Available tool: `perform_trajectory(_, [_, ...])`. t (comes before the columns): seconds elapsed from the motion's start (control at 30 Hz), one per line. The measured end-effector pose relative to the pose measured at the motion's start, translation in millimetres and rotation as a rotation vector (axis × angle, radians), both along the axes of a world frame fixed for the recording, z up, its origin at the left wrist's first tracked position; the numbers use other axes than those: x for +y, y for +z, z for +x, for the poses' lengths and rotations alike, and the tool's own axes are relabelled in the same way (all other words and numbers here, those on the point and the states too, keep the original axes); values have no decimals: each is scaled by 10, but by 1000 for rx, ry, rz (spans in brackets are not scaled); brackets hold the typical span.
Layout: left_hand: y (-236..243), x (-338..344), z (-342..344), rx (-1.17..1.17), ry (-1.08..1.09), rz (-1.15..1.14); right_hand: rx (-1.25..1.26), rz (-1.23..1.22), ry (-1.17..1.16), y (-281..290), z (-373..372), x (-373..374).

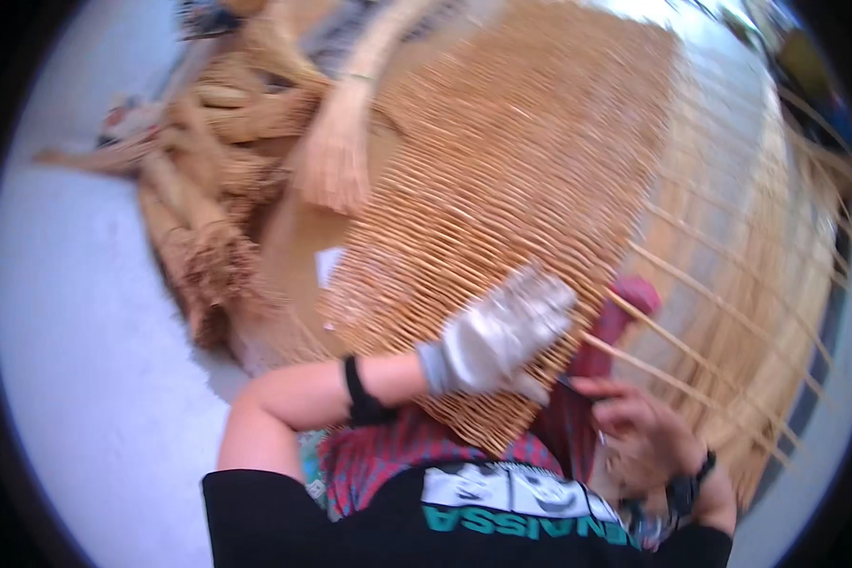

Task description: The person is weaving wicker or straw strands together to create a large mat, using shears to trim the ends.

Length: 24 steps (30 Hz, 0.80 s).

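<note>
My left hand (497, 331), in a white glove with grey cuff, lies fingers outstretched on the woven tan panel (506, 133), near its right edge, with the thumb lower down at that edge. My bare right hand (639, 431) is closed on a small dark tool (575, 388) just right of the panel's near corner, below the thumb of the glove. The tool's shape is blurred. Pale rods (691, 350) stick out from the panel's right side beside both hands.
Dried fibre bundles (208, 237) are piled at the left, and a pale bound bundle (341, 151) lies beside the panel. Long loose straw (762, 237) spreads under the rods at right. A red-pink object (625, 303) shows under the rods. The pale floor (76, 360) borders the pile.
</note>
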<state>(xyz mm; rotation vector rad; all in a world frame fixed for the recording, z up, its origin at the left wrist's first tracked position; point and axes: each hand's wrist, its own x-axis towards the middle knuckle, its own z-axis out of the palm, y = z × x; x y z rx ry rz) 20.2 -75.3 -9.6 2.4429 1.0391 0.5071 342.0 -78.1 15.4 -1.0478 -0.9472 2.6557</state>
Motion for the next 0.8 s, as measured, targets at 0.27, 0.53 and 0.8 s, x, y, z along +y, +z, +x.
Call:
perform_trajectory(0.27, [110,-579,51,85,225,44,41,-9,-10,-429,223,-216])
perform_trajectory(0.53, [182,-357,-76,112,159,-2,213,481,20,-500,115,-16])
perform_trajectory(0.8, [-42,-120,332,116,-3,133,-789,211,-156,-3472,516,-1370])
